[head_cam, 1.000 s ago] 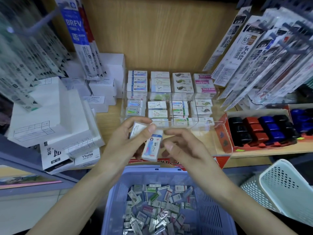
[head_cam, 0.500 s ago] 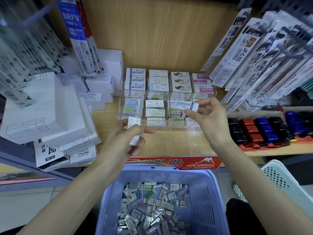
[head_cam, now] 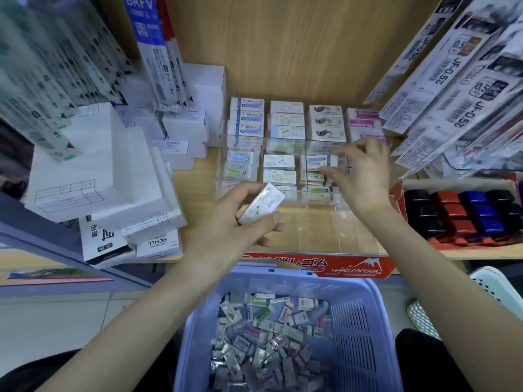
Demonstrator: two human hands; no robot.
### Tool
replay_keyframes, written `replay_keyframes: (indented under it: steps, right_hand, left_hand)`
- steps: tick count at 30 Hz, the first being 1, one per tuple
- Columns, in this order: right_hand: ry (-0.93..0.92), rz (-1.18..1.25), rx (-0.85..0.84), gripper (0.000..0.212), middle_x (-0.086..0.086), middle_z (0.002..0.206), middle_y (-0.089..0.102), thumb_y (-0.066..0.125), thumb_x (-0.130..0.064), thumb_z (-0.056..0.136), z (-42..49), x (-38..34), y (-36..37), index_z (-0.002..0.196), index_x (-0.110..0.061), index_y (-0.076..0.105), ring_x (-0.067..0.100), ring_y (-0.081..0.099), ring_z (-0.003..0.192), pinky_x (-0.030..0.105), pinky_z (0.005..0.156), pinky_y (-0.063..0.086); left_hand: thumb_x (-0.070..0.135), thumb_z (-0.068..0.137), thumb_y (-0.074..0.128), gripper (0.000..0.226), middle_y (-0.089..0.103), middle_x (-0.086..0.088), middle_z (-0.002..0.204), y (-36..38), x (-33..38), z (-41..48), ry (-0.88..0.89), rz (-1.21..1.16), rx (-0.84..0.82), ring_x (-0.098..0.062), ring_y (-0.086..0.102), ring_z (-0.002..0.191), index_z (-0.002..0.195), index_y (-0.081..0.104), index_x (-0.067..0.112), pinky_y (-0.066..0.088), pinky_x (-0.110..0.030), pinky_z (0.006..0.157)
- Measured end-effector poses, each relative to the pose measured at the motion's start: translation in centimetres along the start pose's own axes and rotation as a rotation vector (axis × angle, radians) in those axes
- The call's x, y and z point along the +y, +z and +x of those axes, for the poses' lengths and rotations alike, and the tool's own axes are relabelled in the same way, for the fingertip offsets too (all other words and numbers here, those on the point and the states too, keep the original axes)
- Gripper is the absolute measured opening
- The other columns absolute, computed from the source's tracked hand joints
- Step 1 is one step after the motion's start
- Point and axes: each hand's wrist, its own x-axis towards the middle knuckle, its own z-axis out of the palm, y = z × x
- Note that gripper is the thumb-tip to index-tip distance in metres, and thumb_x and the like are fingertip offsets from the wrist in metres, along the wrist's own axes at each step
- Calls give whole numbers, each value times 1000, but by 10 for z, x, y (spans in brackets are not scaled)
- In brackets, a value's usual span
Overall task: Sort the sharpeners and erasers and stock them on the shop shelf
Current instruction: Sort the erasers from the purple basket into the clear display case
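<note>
My left hand (head_cam: 243, 222) grips a white wrapped eraser (head_cam: 261, 203) above the front of the wooden shelf. My right hand (head_cam: 359, 171) pinches a pale blue-striped eraser (head_cam: 318, 161) at the third column of the clear acrylic display case (head_cam: 283, 193), over the erasers stacked there. The case holds rows of boxed erasers (head_cam: 278, 168) in several columns. Below, a lilac plastic basket (head_cam: 356, 329) is full of loose wrapped erasers (head_cam: 268, 335).
White boxes (head_cam: 93, 165) are stacked on the shelf's left. A red tray of black, red and blue items (head_cam: 467, 216) sits at right. Hanging refill packs (head_cam: 452, 80) crowd the right, more packs (head_cam: 152, 52) hang at left. A white mesh basket (head_cam: 492, 284) stands lower right.
My right hand took the blue-striped eraser from the left hand, carried it up right, then lowered it into the case's third column. The left hand keeps its white eraser and has turned it.
</note>
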Motion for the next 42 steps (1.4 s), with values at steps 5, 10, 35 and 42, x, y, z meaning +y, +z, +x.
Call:
replay_keyframes:
  steps: [5,10,35,42]
  right_hand:
    - [-114,-302,37,37,12,108,51,72,-36,79,4,-5,4,106,-12,69,33,43,109,41,95,30]
    - [-118,-212,-8,32,14,111,50,71,-31,81,-1,-13,-12,103,-9,64,34,40,112,40,98,27]
    - [-124,164,0,19,5,109,52,62,-28,87,-102,-10,-90,100,-13,63,22,37,107,39,96,38]
    - [-125,162,23,21,6,109,51,62,-27,88,-99,-6,-92,103,-11,62,21,36,104,36,94,34]
  left_hand:
    - [15,82,70,38,62,-2,109,-3,-9,6,43,196,36,-13,65,83,115,61,32,53,-25,71]
    - [25,83,70,30,60,13,101,-12,-14,16,148,567,112,1,56,92,105,51,30,37,-1,74]
    - [23,86,68,27,58,-2,122,40,20,132,-56,1498,-136,-23,48,117,110,57,21,31,-39,100]
    - [29,85,68,12,66,5,102,31,9,129,49,1278,-165,-20,58,107,95,68,23,35,-45,105]
